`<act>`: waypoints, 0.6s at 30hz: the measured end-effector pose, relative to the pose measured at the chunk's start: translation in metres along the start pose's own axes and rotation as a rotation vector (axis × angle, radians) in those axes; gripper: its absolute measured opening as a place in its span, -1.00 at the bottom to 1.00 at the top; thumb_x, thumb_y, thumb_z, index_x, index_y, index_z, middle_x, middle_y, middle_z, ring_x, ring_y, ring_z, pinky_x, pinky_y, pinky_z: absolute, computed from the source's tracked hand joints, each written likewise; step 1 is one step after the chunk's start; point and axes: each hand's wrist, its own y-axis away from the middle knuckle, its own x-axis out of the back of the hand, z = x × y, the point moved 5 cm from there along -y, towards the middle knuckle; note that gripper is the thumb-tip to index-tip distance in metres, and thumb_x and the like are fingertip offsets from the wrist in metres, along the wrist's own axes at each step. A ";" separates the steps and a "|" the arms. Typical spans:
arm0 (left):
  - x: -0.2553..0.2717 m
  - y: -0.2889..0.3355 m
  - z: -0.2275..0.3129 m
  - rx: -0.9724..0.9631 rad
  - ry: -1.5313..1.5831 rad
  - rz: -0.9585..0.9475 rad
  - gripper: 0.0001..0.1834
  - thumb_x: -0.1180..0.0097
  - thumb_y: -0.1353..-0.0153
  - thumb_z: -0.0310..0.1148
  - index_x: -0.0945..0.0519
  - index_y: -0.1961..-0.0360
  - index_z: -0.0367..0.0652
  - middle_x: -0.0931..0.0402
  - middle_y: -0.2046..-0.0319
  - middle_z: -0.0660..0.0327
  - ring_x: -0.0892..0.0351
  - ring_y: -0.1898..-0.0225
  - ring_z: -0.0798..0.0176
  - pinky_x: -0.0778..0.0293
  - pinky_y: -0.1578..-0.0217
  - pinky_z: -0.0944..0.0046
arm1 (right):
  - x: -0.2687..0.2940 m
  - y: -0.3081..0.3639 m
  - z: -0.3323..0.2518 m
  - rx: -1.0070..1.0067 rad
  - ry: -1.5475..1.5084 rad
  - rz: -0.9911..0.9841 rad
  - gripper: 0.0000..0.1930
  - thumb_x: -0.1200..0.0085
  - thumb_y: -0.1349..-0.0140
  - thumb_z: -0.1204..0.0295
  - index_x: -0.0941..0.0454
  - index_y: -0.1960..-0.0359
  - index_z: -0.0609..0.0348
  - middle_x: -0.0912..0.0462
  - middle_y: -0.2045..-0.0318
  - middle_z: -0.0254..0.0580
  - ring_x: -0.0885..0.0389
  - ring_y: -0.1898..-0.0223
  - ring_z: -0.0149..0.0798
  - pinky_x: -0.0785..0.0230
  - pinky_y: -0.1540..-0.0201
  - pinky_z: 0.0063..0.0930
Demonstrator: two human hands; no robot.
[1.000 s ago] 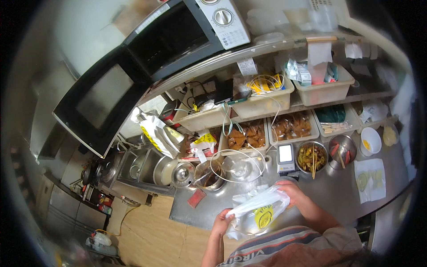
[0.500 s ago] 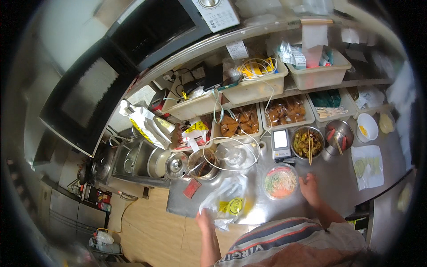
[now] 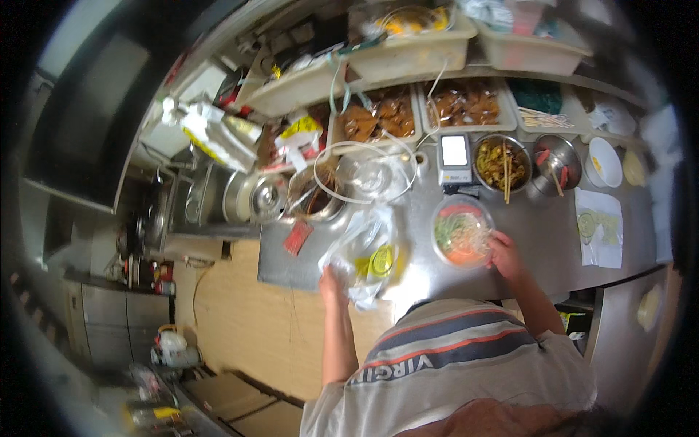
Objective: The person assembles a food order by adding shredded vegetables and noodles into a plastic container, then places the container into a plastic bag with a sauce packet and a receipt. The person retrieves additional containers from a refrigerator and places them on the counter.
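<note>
My left hand (image 3: 333, 285) grips the near left edge of a thin white plastic bag (image 3: 368, 262) with yellow-green print. Its fingers are closed on the crumpled film, and the bag spreads over the table's front edge. On the right, my right hand (image 3: 505, 255) has its fingers curled at the right rim of a clear round takeaway bowl (image 3: 461, 231). Shredded vegetables in orange, green, red and pale colours show inside. The bowl appears to rest on the metal table; its underside is hidden.
Behind the bowl stand a kitchen scale (image 3: 455, 162), a metal bowl of cooked food (image 3: 502, 166) with chopsticks and another metal bowl (image 3: 555, 164). A white paper bag (image 3: 598, 229) lies at right. A red packet (image 3: 297, 237) and a lidded pot (image 3: 269, 197) are at left.
My right hand has gone from beside the bowl to its right rim and taken hold there. My left hand keeps its grip on the bag. The whole view has tilted downward.
</note>
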 end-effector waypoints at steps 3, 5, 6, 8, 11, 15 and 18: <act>-0.040 0.014 -0.005 0.132 -0.063 -0.120 -0.57 0.15 -0.24 -0.07 -0.50 0.18 -0.25 -0.47 0.33 0.20 -0.45 0.34 0.28 -0.39 0.32 0.22 | -0.024 0.028 -0.045 -0.002 0.006 -0.027 -0.74 0.12 -0.21 0.44 -0.38 0.10 0.29 -0.52 0.50 -0.22 -0.47 0.67 -0.38 -0.29 0.68 -0.53; -0.078 0.039 -0.011 0.289 -0.064 -0.274 -0.56 0.16 -0.26 -0.08 -0.46 0.14 -0.28 -0.49 0.29 0.15 -0.47 0.29 0.23 -0.42 0.25 0.20 | -0.050 0.038 -0.072 0.014 -0.004 -0.093 -0.74 0.13 -0.21 0.45 -0.37 0.09 0.29 -0.53 0.48 -0.23 -0.48 0.64 -0.39 -0.30 0.67 -0.55; -0.098 0.052 -0.017 0.371 -0.017 -0.391 -0.56 0.18 -0.28 -0.10 -0.44 0.11 -0.31 -0.49 0.26 0.11 -0.48 0.25 0.19 -0.43 0.21 0.16 | -0.066 0.041 -0.085 0.019 0.002 -0.120 -0.75 0.14 -0.22 0.45 -0.37 0.09 0.28 -0.53 0.47 -0.24 -0.48 0.63 -0.40 -0.30 0.66 -0.55; -0.132 0.075 -0.036 0.502 0.045 -0.630 -0.55 0.16 -0.28 -0.14 -0.40 0.07 -0.37 -0.49 0.22 0.05 -0.54 0.25 0.17 -0.51 0.25 0.16 | -0.088 0.039 -0.089 0.010 -0.002 -0.167 -0.74 0.16 -0.23 0.45 -0.37 0.07 0.27 -0.53 0.43 -0.24 -0.49 0.61 -0.41 -0.31 0.67 -0.58; -0.165 0.078 -0.051 0.561 0.263 -0.870 -0.65 0.06 -0.23 -0.26 -0.45 0.11 -0.35 -0.53 0.26 0.07 -0.58 0.32 0.20 -0.56 0.36 0.28 | -0.094 0.024 -0.066 -0.030 0.028 -0.251 -0.74 0.17 -0.26 0.44 -0.37 0.05 0.26 -0.53 0.39 -0.23 -0.50 0.60 -0.44 -0.32 0.68 -0.62; -0.166 0.044 -0.050 0.462 0.197 -0.832 -0.75 -0.04 -0.16 -0.36 -0.53 0.19 -0.31 -0.57 0.30 0.08 -0.59 0.38 0.24 -0.54 0.40 0.30 | -0.065 -0.005 -0.012 -0.073 0.295 -0.325 -0.78 0.13 -0.25 0.40 -0.41 0.14 0.24 -0.53 0.50 -0.27 -0.46 0.67 -0.47 -0.34 0.65 -0.61; -0.142 -0.009 -0.078 -0.009 -0.308 -0.666 -0.82 -0.07 -0.12 -0.42 -0.58 0.27 -0.26 -0.58 0.34 0.08 -0.58 0.44 0.22 -0.50 0.40 0.29 | -0.046 -0.012 0.014 -0.108 0.477 -0.236 -0.83 0.09 -0.23 0.41 -0.44 0.26 0.26 -0.49 0.61 -0.29 -0.44 0.73 -0.45 -0.31 0.70 -0.59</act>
